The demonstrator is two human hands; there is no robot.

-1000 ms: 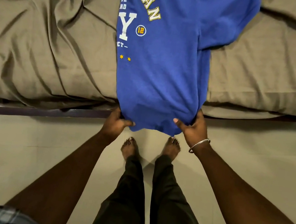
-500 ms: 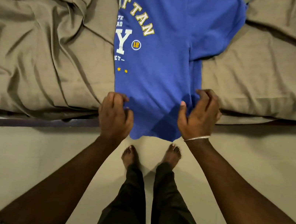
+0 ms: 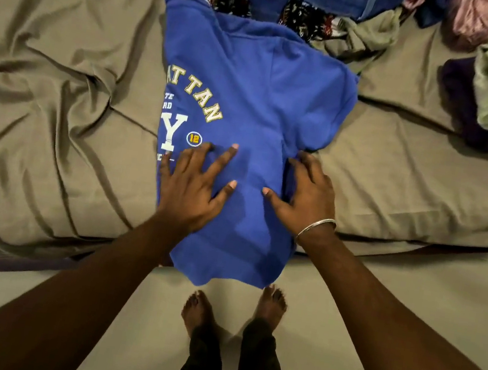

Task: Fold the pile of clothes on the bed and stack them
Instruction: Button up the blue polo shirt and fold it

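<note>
Bed (image 3: 59, 91) covered by wrinkled olive sheet, pale floor (image 3: 408, 307) below. One blue shirt (image 3: 251, 90) laid at bed edge, hem overhanging. Pressed flat by left hand (image 3: 191, 186), fingers spread; right hand (image 3: 305, 191), fingers partly tucked in fold. One unfolded pile (image 3: 313, 4) behind.

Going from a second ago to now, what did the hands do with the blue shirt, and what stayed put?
Both hands let go of the blue T-shirt's hanging hem and moved up onto it. The left hand now presses flat, fingers spread; the right hand rests at its right edge. The shirt stays on the bed sheet, folded lengthwise, hem over the edge.
</note>
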